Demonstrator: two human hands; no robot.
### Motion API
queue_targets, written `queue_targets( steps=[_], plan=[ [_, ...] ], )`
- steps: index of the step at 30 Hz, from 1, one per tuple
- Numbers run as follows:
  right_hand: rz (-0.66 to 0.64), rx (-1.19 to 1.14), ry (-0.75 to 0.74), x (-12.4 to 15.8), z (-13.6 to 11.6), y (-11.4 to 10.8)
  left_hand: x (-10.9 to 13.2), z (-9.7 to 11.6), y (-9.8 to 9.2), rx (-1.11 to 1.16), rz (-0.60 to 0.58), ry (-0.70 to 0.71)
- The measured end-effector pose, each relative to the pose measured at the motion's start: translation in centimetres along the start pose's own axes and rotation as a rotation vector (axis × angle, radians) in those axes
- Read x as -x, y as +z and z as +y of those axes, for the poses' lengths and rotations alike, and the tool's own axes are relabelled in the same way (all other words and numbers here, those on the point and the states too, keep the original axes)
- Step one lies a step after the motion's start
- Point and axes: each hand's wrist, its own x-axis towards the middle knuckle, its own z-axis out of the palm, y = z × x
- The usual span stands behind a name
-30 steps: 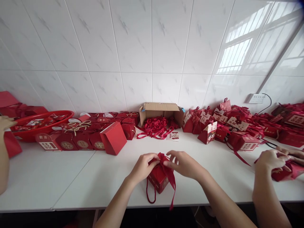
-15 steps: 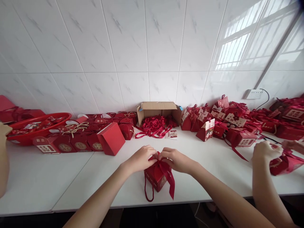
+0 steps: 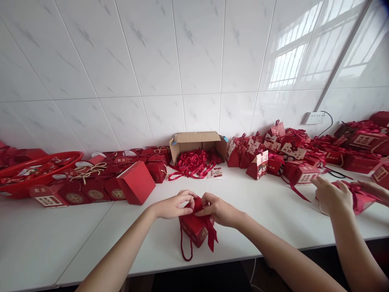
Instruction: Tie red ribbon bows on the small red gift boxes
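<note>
A small red gift box point(image 3: 192, 231) stands near the table's front edge, with a dark red cord loop hanging down its near left side. A red satin ribbon point(image 3: 212, 236) crosses its top, and one tail drapes over the right side. My left hand point(image 3: 177, 205) is closed at the top left of the box, thumb and fingertips pinching the ribbon. From the right, my right hand point(image 3: 219, 209) pinches the ribbon at the middle of the top. The fingers partly hide the ribbon there.
Behind stands an open cardboard box point(image 3: 194, 138) spilling red ribbons, with a printed card point(image 3: 215, 173) before it. Red boxes point(image 3: 138, 182) and a red basin point(image 3: 74, 160) line the left. More boxes point(image 3: 257, 165) pile up at right, where another person's hands point(image 3: 334, 198) handle one.
My fingers have shifted on the ribbon, the right fingertips now lower at the middle of the box top. The view has turned slightly right. The other person's hand has moved over their box.
</note>
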Motion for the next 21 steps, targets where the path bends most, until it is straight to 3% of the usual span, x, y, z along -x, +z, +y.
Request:
queue_targets(
  steps=[4,11,15,21],
  plan=[
    [-0.033,-0.100,0.059,0.15,0.48,0.07,-0.07,-0.84,0.19,0.103,-0.109,-0.087],
    [-0.020,-0.175,0.075,0.39,0.59,0.67,-0.68,-0.66,0.68,0.195,-0.107,-0.072],
    [-0.007,-0.200,0.069,0.54,0.41,0.89,-0.52,-0.74,0.82,0.242,-0.051,-0.156],
    [-0.020,-0.244,0.061,0.66,0.09,0.90,-0.47,-0.31,0.39,0.225,-0.138,-0.152]
  ],
)
